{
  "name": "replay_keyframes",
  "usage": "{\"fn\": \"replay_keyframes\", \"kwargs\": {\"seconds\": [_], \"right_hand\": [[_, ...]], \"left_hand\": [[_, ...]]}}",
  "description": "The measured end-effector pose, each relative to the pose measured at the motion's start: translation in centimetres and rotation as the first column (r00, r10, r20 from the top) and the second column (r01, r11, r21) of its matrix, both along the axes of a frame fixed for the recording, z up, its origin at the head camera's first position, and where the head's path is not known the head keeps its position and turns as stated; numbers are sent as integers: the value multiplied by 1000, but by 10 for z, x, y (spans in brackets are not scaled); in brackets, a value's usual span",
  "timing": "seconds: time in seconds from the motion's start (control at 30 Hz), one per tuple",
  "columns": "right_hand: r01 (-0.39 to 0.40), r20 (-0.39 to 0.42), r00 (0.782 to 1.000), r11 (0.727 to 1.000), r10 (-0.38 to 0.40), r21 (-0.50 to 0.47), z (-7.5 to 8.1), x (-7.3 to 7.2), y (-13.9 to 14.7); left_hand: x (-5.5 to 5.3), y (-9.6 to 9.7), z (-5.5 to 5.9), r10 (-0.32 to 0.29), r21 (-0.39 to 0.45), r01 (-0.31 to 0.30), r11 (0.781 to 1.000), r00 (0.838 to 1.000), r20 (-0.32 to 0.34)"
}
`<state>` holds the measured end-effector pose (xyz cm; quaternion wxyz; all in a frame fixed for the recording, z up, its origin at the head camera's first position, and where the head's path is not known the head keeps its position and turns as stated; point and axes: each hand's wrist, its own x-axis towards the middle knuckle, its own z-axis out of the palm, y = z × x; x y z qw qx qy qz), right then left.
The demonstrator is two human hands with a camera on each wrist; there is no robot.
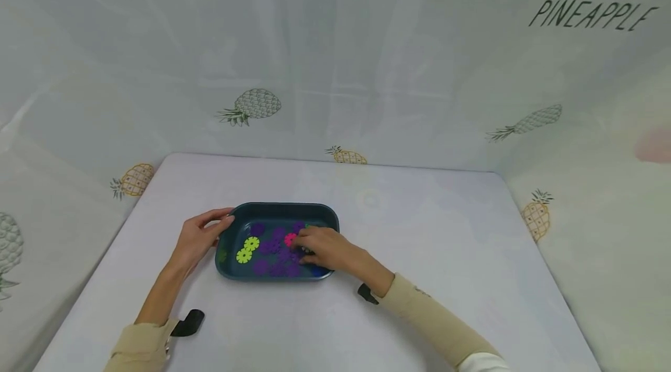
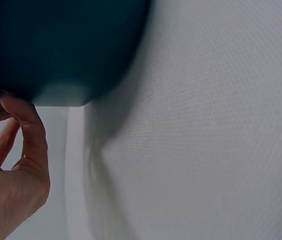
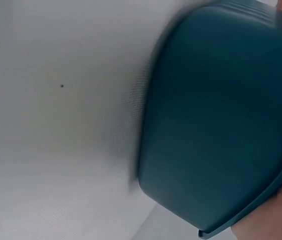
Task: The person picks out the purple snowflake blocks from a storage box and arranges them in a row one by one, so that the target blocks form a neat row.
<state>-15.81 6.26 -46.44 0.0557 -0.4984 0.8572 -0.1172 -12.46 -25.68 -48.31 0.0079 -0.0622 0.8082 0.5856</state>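
Note:
A dark teal tray [image 1: 283, 211] stands on the table, with notched plastic discs lying in it. Many are purple discs [image 1: 269, 245], two are yellow-green discs [image 1: 248, 250], and a pink disc [image 1: 290, 239] lies among them. At the tray's left end, my left hand [image 1: 195, 239] pinches the rim; the left wrist view shows the thumb and fingers [image 2: 31, 125] at that edge. My right hand [image 1: 327, 248] reaches over the right side, fingers down among the discs beside the pink one. Whether it pinches a disc is hidden. In the right wrist view the tray wall covers its fingers.
The white table [image 1: 430, 244] extends around the tray, its far edge against a pale curtain [image 1: 398, 69] printed with pineapples. Black straps [image 1: 190, 323] show at both wrists below the sleeves.

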Motion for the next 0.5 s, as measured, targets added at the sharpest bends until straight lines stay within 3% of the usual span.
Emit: {"fn": "replay_keyframes", "kwargs": {"seconds": [0.1,0.27,0.5], "right_hand": [[-8,52,999,1000,9,-20,1,-2,0],[-15,162,986,989,39,-145,2,-8,5],[4,195,980,969,45,-248,5,-14,14]], "left_hand": [[1,0,0,12,-13,-12,1000,1000,6],[3,0,1,18,-27,-18,999,1000,6],[2,2,2,15,-21,-15,1000,1000,-10]]}}
